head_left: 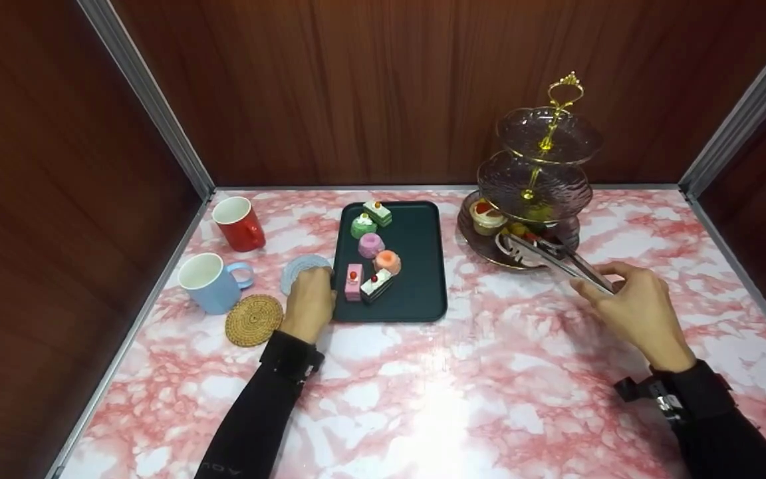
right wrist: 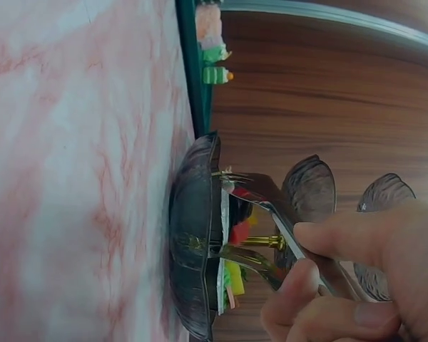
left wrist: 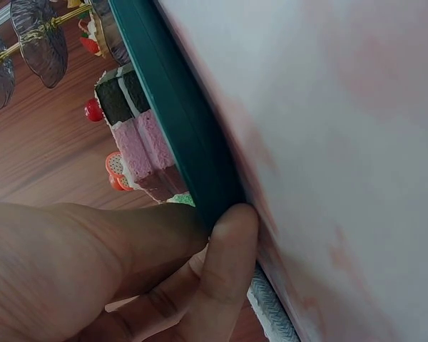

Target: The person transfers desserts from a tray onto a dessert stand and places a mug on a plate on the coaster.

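A dark green tray [head_left: 423, 293] lies mid-table with several small cakes on it, among them a pink slice [head_left: 354, 281] and a chocolate slice [head_left: 377, 285]. My left hand [head_left: 320, 293] grips the tray's left front rim; in the left wrist view a fingertip [left wrist: 228, 242] presses that rim [left wrist: 178, 121]. My right hand [head_left: 599, 283] holds metal tongs [head_left: 542, 254]. Their tips lie over the bottom plate [head_left: 483, 247] of a three-tier glass stand [head_left: 542, 173]. In the right wrist view the tongs [right wrist: 267, 203] straddle a small cake [right wrist: 237, 234] on that plate [right wrist: 192, 242]. A cupcake [head_left: 487, 216] sits there too.
A red mug [head_left: 240, 225] and a blue mug [head_left: 209, 283] stand at the left. A woven coaster [head_left: 254, 320] and a grey coaster [head_left: 300, 267] lie beside my left hand. Wooden walls close in the back and both sides of the marble table [head_left: 423, 399].
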Demonstrator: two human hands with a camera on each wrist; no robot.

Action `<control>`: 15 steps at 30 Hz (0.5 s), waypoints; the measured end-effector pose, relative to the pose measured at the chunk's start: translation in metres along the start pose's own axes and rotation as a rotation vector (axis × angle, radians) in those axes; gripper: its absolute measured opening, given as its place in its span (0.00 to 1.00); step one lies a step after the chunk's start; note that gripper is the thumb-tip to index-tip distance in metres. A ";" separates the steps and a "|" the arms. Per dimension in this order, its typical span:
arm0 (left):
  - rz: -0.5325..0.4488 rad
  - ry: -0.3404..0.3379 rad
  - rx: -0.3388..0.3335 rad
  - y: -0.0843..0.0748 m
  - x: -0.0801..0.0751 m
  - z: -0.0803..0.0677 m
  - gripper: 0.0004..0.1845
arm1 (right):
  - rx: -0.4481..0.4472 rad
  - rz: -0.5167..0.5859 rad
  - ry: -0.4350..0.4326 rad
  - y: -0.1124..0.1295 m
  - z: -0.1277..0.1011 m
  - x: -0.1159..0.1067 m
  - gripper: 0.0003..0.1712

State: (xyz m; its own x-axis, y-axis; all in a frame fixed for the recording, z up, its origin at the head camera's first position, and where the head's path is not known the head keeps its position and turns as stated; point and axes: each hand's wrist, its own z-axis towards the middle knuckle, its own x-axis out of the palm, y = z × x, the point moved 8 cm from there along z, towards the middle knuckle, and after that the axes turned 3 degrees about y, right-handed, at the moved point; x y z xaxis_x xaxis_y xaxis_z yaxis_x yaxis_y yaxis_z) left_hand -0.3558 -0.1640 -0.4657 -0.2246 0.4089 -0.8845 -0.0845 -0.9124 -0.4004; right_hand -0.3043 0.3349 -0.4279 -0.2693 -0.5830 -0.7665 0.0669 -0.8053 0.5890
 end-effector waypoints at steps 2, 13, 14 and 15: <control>0.000 0.003 0.000 0.000 0.000 0.000 0.06 | 0.000 -0.002 -0.007 0.001 -0.001 -0.002 0.28; 0.022 0.006 0.010 -0.002 0.000 0.000 0.07 | -0.009 -0.011 -0.016 0.011 -0.004 -0.008 0.28; 0.022 0.007 0.008 -0.001 0.000 0.000 0.07 | -0.011 -0.013 -0.018 0.012 -0.004 -0.009 0.28; 0.020 0.008 0.007 -0.001 0.000 0.000 0.07 | -0.014 -0.015 -0.020 0.013 -0.005 -0.009 0.28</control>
State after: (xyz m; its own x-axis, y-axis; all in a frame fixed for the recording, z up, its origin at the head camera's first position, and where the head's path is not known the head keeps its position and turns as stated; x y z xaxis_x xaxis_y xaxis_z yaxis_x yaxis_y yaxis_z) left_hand -0.3556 -0.1629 -0.4657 -0.2188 0.3906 -0.8942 -0.0864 -0.9205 -0.3810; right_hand -0.2963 0.3292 -0.4142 -0.2898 -0.5683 -0.7701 0.0764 -0.8158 0.5733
